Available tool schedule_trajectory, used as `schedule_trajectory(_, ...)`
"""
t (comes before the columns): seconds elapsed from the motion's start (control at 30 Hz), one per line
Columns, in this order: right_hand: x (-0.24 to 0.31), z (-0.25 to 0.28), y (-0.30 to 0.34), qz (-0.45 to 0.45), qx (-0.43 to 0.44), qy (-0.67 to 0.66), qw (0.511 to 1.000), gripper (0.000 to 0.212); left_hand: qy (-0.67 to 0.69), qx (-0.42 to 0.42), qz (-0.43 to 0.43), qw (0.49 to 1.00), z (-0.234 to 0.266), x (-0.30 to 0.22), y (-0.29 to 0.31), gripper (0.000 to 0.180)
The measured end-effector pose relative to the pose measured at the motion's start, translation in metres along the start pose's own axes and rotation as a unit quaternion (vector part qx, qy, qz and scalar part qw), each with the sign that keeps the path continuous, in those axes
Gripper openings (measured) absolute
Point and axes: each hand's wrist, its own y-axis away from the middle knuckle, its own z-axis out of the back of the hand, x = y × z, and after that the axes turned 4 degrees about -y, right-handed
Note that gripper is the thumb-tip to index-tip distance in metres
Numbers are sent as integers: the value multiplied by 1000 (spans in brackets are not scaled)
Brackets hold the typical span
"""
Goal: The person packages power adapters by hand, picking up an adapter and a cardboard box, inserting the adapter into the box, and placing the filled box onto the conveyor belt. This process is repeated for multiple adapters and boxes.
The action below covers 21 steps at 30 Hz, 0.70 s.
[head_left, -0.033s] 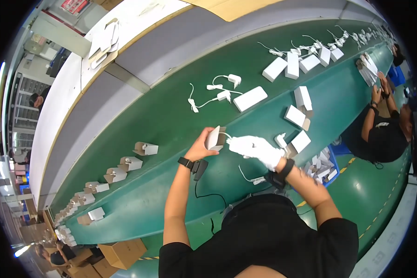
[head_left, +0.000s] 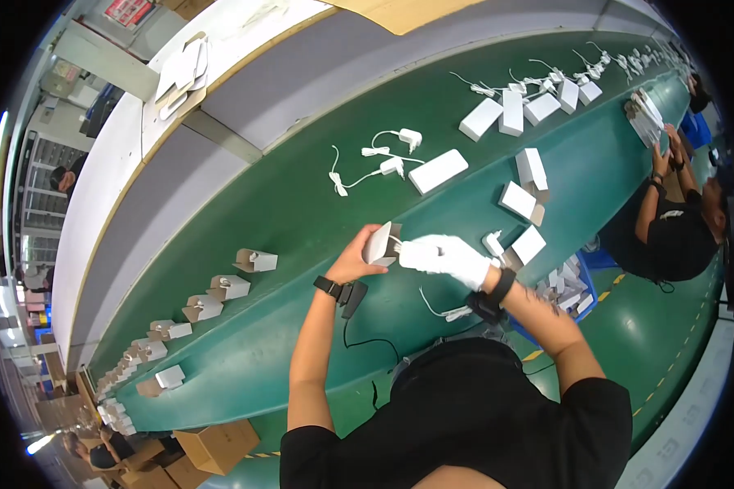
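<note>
My bare left hand [head_left: 355,259] is closed round a small white box [head_left: 378,244], its open end facing right. My right hand [head_left: 455,259], in a white glove, grips a white power adapter [head_left: 414,255] right at that open end. A short piece of the adapter's white cable [head_left: 396,242] reaches into the box mouth; how far in it goes is hidden. Beside my right wrist lies another white adapter [head_left: 493,243] with an open white box [head_left: 528,244]. Below my hands, a white cable [head_left: 440,313] rests on the green belt near my right wristband.
Ahead are two adapters with tied cables [head_left: 391,166] and a white box [head_left: 439,171]. More boxes [head_left: 510,112] and adapters stand further right. Open boxes [head_left: 230,287] line the left. A blue bin [head_left: 593,295] of small white items is at right, near a co-worker [head_left: 678,232].
My right hand has shifted slightly left with the adapter, closer to the box mouth. Less cable shows between them. My left hand and the box stay about where they were.
</note>
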Motion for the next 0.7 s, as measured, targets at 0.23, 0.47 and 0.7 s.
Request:
schedule_trajectory(0.23,48,-10,-41,0,196,460,866,29,-43,-23,-24,998,-44,-4,4,92)
schedule_trajectory(0.47,23,12,-58,-149,156,152,965,25,-40,-137,-70,987,-41,5,25,85)
schedule_trajectory(0.7,4,6,-42,-300,201,-197,912,28,-22,-126,-103,986,-25,1,32,81)
